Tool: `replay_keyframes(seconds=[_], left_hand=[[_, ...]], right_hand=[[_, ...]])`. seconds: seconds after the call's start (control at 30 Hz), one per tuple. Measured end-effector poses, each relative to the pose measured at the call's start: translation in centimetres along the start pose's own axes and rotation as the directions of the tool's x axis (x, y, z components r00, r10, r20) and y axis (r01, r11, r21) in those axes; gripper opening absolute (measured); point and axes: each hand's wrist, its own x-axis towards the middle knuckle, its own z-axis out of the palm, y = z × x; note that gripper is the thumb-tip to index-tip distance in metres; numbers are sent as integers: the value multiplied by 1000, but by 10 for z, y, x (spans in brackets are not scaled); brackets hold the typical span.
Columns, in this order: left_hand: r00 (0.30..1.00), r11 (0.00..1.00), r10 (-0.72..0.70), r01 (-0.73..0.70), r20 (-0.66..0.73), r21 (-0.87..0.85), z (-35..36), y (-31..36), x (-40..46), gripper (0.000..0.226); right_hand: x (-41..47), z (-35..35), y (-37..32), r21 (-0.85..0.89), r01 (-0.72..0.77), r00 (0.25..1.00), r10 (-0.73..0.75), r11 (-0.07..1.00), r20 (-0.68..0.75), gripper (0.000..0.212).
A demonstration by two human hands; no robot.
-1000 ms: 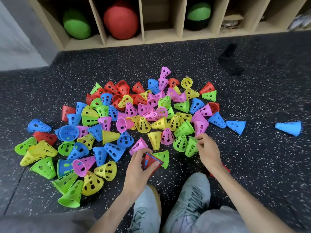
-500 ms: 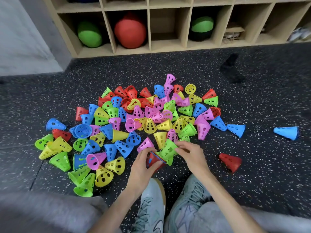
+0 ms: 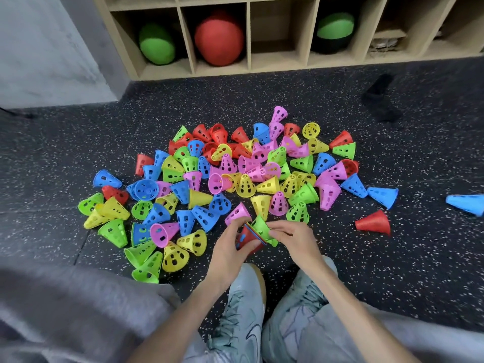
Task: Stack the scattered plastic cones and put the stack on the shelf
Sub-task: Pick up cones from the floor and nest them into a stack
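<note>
We held a short stack of cones (image 3: 247, 238), red outermost, in our left hand (image 3: 227, 254), fingers curled round its wide end just above the floor (image 3: 392, 271) in front of our shoes (image 3: 242, 310). Our right hand (image 3: 294, 238) pinched a green cone (image 3: 262, 227) by its rim, seated against the stack's open mouth; how far it had gone in, we could not tell.

Beyond both hands lay the scattered pile (image 3: 235, 179), touching and overlapping: pink, yellow, green, blue and red pieces, most on their sides. A pink cone (image 3: 237, 212) lay just beside our left fingers, and a yellow one (image 3: 260, 204) stood behind the stack. The pile lay between us and the shelf (image 3: 301, 30).

To the right, apart from the heap, we counted three strays: a red cone (image 3: 374, 222), a blue cone (image 3: 383, 196) and another blue one (image 3: 466, 204) at the edge. The heap itself was too tangled for an exact count. In the shelf's bays we saw three balls: a green ball (image 3: 157, 44), a red ball (image 3: 219, 38) and a green-and-black one (image 3: 334, 31). A dark cloth (image 3: 379, 96) lay on the floor near the shelf.
</note>
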Motion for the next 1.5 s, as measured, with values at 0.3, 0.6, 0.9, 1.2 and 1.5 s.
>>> replay_keyframes(seconds=[0.3,0.6,0.9,1.2,1.5], left_hand=[[1000,1000,-11,11,-14,-24,0,-3,-1,47],[999,996,-46,44,-19,-80,0,2,4,48],[994,980,-50,30,100,195,-16,-6,55,43],[971,900,-71,-37,229,434,-16,-37,95,65],[961,874,-121,-16,250,486,5,-54,112,71]], right_hand=[[0,12,9,-16,1,997,0,1000,74,25],[-1,17,3,-9,2,996,-1,1000,86,42],[10,1,16,23,-19,991,22,1000,-128,34],[16,3,33,91,-53,939,81,994,-333,36],[19,2,49,146,-111,909,160,983,-386,36]])
